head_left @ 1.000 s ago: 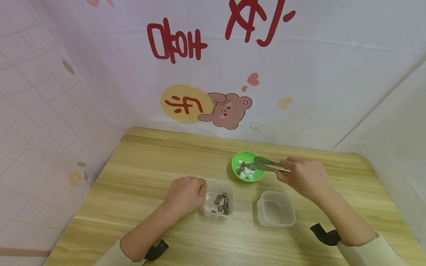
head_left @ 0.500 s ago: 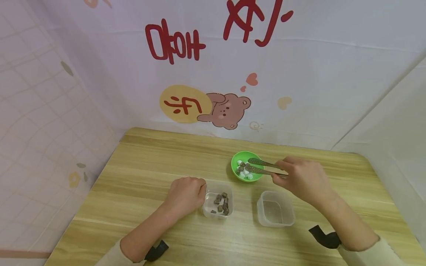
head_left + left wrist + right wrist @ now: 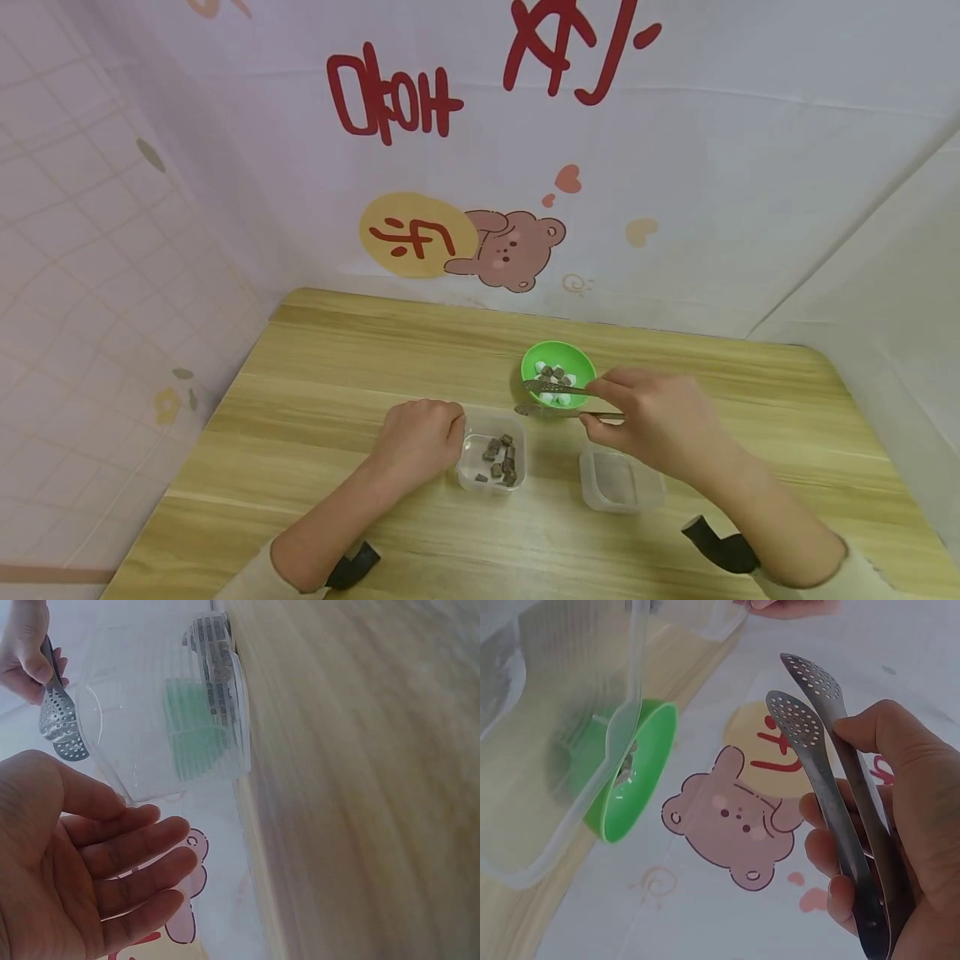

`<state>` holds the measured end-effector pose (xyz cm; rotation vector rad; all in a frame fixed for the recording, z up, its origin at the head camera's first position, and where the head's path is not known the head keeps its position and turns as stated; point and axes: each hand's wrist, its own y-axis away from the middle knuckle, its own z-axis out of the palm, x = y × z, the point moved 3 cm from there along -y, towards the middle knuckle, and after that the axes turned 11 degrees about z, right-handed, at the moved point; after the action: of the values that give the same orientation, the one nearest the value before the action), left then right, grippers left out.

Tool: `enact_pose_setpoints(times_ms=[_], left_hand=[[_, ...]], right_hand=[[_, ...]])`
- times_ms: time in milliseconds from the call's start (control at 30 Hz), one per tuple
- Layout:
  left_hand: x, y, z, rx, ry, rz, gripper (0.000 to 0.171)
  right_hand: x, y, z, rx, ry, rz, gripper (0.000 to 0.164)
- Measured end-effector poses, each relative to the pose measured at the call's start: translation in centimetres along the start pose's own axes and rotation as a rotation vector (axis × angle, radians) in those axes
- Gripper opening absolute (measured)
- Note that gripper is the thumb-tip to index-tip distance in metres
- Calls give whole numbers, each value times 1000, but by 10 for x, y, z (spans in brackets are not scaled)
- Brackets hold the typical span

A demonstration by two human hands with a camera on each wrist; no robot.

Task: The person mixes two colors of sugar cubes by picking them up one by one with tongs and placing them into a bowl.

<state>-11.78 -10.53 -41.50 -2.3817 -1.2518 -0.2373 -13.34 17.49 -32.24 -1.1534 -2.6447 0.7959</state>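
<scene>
My left hand (image 3: 420, 437) pinches the near-left rim of a clear plastic container (image 3: 471, 457) between thumb and forefinger; the other fingers spread loosely in the left wrist view. Several brown chunks (image 3: 510, 458) lie inside it. Metal tongs (image 3: 832, 780) with perforated tips are in my right hand (image 3: 660, 417). Their arms stand apart, and nothing shows between the tips in the right wrist view. In the head view, the tongs overlap the near rim of a green bowl (image 3: 581, 360), which holds white pieces (image 3: 564, 399) and brown ones (image 3: 558, 372).
A second clear container (image 3: 618, 492) stands below my right hand, partly covered by it. The wooden table (image 3: 360, 342) meets a printed cloth wall (image 3: 675, 275) behind the bowl. Black curved pieces (image 3: 720, 546) stick out by both wrists.
My right hand has brought the tongs from over the green bowl leftward and nearer, to its front rim, with their tips further apart. The left hand and its container stay put.
</scene>
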Motion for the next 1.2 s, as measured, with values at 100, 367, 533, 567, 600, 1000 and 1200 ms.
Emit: enact_pose_setpoints(times_ms=[100,367,533,567,600,1000,1200], left_hand=[[0,0,1,-1,2,1,47],[0,1,0,-13,-2,-9,49],[1,1,-1,-18,-4,-15,49],[1,1,-1,-19,-2,-16,48],[1,0,-1,-21,1,-18,48],[1,-1,0,-6,-11,-18,48],[2,-1,1,0,-15,-20,47]], right_hand=[[-6,0,3,-8,11,-18,18],[-21,5,18,-37,52,-85,19],[-28,6,26,-56,57,-99,26],[-29,5,27,-60,58,-102,28],[-31,5,28,-65,61,-105,28],[-41,-11,36,-223,180,-144,33],[-43,-15,44,-294,200,-157,35]])
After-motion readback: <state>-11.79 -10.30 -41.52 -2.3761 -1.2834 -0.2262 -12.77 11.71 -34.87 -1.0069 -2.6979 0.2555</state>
